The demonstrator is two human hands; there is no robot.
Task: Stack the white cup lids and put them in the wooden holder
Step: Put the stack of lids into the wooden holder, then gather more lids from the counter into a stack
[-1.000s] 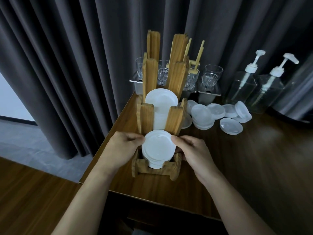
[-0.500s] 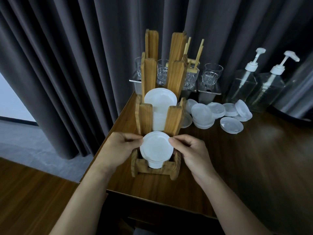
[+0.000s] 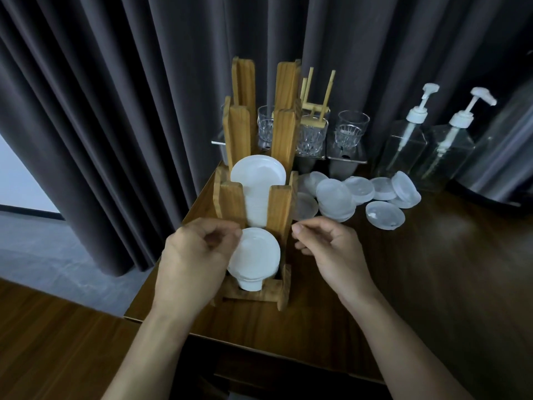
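Observation:
A tall wooden holder (image 3: 281, 206) stands at the near left corner of the dark table (image 3: 432, 269). A stack of white cup lids (image 3: 259, 255) sits in its front, lowest slot. My left hand (image 3: 196, 255) has its fingers curled at the stack's left rim, thumb tip on the upper edge. To the right, my right hand (image 3: 326, 246) hovers clear of the stack with loosely curled fingers and holds nothing. A second white stack (image 3: 258, 180) fills the slot behind. Several loose translucent lids (image 3: 334, 194) lie on the table to the right of the holder.
Clear glasses (image 3: 353, 128) on metal stands and two pump bottles (image 3: 409, 145) line the back of the table against a dark curtain (image 3: 115, 111). One lid (image 3: 385, 215) lies apart from the pile. The table's front edge runs just below the holder.
My right hand has let go of the front stack and drawn back to the right. The stack has settled lower into the slot, my left hand still at its rim.

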